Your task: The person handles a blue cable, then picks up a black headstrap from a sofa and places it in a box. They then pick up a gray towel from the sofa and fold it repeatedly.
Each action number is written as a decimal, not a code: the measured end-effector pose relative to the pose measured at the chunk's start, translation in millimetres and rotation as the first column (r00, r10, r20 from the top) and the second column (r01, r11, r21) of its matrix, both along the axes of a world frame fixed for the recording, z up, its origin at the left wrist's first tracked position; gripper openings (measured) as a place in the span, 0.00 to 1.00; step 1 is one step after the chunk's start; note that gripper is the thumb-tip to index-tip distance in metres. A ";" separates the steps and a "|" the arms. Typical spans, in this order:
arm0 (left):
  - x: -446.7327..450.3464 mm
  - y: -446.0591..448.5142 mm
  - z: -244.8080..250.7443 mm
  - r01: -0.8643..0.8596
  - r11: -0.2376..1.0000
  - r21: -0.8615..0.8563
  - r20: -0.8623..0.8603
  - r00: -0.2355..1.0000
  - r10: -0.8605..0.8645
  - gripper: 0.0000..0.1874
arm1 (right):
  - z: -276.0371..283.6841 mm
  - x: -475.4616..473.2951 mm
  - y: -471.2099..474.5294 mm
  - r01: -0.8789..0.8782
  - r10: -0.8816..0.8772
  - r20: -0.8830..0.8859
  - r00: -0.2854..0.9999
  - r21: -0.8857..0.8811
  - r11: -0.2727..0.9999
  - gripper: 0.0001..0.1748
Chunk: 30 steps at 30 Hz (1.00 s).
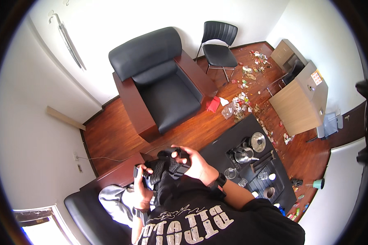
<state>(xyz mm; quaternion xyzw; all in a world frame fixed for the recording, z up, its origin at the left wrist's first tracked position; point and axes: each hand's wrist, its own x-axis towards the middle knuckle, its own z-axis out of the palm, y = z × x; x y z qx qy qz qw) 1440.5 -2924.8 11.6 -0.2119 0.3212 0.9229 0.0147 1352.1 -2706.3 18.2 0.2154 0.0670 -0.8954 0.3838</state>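
My left hand (142, 188) grips the near-left part of a black device (158, 171) in front of my chest. Its fingers curl over the edge, and a textured dark band runs across the middle. My right hand (197, 167) is closed around the right side of this black gear, fingers over the top. The exact kind of device cannot be made out, and my palms and shirt hide parts of it. Black bands circle both my wrists. Grey-and-white cloth (115, 200) lies beside my left forearm.
A black tea table (214, 144) on my right bears a metal kettle (244, 155), a glass pitcher (230, 173) and cups. Ahead stands a black armchair (168, 95) with wooden arms, near a black chair (220, 55). Litter (240, 104) covers the floor beside wooden desks (300, 101).
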 end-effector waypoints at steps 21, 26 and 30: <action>-343.1 102.8 7.4 0.586 0.765 -0.269 0.069 0.804 -0.591 0.18 | -22.7 -232.9 92.3 0.467 -0.454 -0.110 0.884 0.194 0.863 0.32; -452.6 206.9 -8.4 0.658 0.677 -0.329 0.185 0.748 -0.638 0.12 | -50.2 -312.8 203.4 0.533 -0.544 -0.035 0.838 0.261 0.805 0.24; -524.6 303.4 4.7 0.786 0.516 -0.339 0.185 0.594 -0.783 0.08 | -37.2 -344.4 299.9 0.686 -0.708 -0.063 0.704 0.322 0.653 0.16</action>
